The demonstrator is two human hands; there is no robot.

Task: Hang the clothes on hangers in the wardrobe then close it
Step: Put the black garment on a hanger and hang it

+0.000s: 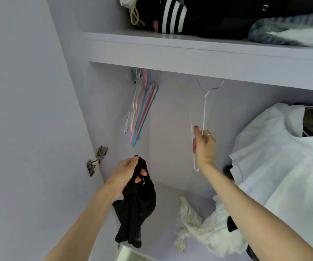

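The left hand [127, 172] bunches a black garment [135, 208] low near the door, while the right hand's [204, 147] curled fingers [207, 135] grip a white hanger [202, 117] whose hook could snag the shelf [189, 53] edge above.

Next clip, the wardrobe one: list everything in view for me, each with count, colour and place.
black garment: one, black, hanging from the left hand
white hanger: one, white, held up by the right hand below the shelf
coloured hangers: a bunch, pink, blue and white, hanging at back left
white shirt: one, white, hung at right
white lacy cloth: one, cream-white, crumpled on the wardrobe floor
shelf: one, lilac, top, bearing dark and striped clothes
door hinge: one, metal, left side
left hand: grips the black garment
right hand: grips the white hanger
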